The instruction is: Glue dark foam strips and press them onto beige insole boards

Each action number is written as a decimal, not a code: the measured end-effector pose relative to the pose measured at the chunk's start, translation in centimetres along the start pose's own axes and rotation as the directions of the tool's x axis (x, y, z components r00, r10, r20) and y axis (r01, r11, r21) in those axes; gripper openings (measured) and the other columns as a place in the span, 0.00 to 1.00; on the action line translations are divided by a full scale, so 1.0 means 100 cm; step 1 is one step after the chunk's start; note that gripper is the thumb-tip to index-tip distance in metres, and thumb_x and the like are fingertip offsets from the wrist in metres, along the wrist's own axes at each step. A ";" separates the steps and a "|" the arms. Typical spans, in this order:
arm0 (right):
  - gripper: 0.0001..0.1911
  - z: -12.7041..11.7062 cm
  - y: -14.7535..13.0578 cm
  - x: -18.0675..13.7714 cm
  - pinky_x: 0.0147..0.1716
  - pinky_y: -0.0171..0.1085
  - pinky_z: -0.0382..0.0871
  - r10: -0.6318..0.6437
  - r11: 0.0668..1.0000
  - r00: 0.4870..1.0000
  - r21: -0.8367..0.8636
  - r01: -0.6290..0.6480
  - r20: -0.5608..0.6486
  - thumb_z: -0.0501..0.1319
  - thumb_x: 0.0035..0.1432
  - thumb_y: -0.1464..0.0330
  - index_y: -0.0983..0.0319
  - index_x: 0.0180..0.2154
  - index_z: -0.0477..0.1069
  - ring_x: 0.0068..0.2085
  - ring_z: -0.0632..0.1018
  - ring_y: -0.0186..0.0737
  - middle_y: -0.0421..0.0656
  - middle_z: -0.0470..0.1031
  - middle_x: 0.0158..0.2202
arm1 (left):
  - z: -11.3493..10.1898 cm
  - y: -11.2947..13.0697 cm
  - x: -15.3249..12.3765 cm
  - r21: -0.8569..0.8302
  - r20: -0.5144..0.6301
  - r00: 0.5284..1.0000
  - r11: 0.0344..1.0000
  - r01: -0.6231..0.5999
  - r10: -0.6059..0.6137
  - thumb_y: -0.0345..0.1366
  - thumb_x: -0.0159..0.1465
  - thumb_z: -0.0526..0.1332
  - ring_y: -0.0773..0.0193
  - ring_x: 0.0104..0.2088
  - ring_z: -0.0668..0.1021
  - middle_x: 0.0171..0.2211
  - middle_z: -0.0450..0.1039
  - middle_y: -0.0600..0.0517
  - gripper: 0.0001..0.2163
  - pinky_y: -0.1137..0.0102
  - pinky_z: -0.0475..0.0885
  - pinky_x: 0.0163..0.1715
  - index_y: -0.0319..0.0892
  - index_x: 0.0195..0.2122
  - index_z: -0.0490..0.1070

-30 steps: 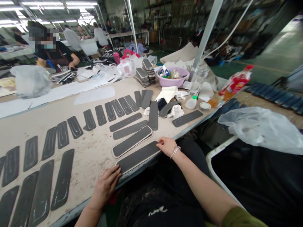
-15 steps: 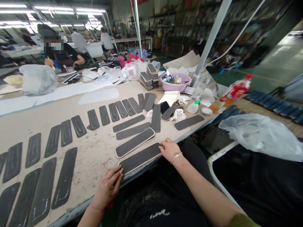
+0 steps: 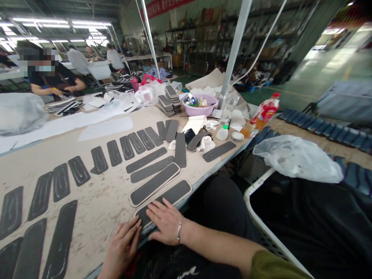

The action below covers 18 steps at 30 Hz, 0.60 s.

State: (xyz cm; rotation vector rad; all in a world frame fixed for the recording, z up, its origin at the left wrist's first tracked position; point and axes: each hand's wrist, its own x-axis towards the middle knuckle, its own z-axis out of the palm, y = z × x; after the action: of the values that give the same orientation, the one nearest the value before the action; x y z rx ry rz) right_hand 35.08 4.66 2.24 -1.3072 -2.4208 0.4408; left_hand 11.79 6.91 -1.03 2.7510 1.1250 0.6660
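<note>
A long dark strip with a pale border (image 3: 174, 195) lies along the table's near edge. My right hand (image 3: 164, 221) lies flat and open on its left part, fingers spread, a thin bracelet on the wrist. My left hand (image 3: 123, 245) rests open beside it, fingertips touching the strip's left end. A second bordered strip (image 3: 154, 183) lies just behind, parallel. Several plain dark strips (image 3: 148, 169) lie further back, and more glossy dark pieces (image 3: 59, 242) run along the left.
A purple bowl (image 3: 200, 110), a stack of strips (image 3: 170, 100), a clear glass (image 3: 227, 108), a small white bottle (image 3: 222, 133) and a red bottle (image 3: 265, 112) stand at the far right. A white plastic bag (image 3: 296, 159) lies over a bin on the right. Another person sits across at the far left.
My right hand slid from the strip's right end to its left part and now lies flat near my left hand. The camera has turned a little to the right.
</note>
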 end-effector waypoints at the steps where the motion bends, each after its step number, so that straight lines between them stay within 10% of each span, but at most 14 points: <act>1: 0.37 0.003 0.003 0.000 0.62 0.47 0.39 0.000 1.000 1.000 -0.009 0.000 0.008 0.47 0.60 0.48 0.65 0.62 0.50 0.64 0.48 0.43 0.46 0.51 0.64 | 0.000 0.000 0.000 0.005 0.003 1.000 1.000 -0.001 0.001 0.34 0.62 0.56 0.58 0.44 0.76 0.46 0.73 0.46 0.11 0.62 0.72 0.44 0.44 0.45 0.71; 9: 0.35 -0.013 0.081 -0.030 0.62 0.47 0.40 0.350 0.923 0.936 -0.155 -0.352 -0.041 0.47 0.61 0.53 0.68 0.62 0.50 0.64 0.48 0.46 0.50 0.46 0.65 | -0.008 0.013 0.004 -0.013 -0.005 0.990 0.990 0.142 -0.143 0.34 0.62 0.56 0.60 0.42 0.77 0.43 0.75 0.47 0.09 0.62 0.71 0.46 0.43 0.41 0.73; 15: 0.35 -0.002 0.091 -0.033 0.62 0.49 0.40 0.339 0.912 0.935 -0.210 -0.353 -0.101 0.48 0.60 0.54 0.69 0.62 0.50 0.65 0.47 0.48 0.50 0.45 0.65 | -0.014 0.045 0.025 -0.075 -0.171 0.921 0.936 0.343 -0.351 0.35 0.63 0.54 0.58 0.45 0.76 0.44 0.74 0.45 0.11 0.60 0.72 0.47 0.42 0.43 0.72; 18: 0.36 0.001 0.090 -0.033 0.61 0.50 0.39 0.329 0.912 0.938 -0.218 -0.346 -0.111 0.47 0.60 0.54 0.68 0.62 0.49 0.65 0.46 0.48 0.50 0.45 0.65 | 0.004 0.083 0.055 -0.055 0.000 0.969 0.968 0.246 -0.247 0.38 0.64 0.51 0.54 0.59 0.63 0.56 0.64 0.43 0.20 0.55 0.64 0.55 0.40 0.56 0.62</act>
State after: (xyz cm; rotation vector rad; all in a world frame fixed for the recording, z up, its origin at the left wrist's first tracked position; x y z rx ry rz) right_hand 43.33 6.56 -2.28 -1.8258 -2.2415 0.1903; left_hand 20.75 4.69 2.62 2.5068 1.3979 0.6616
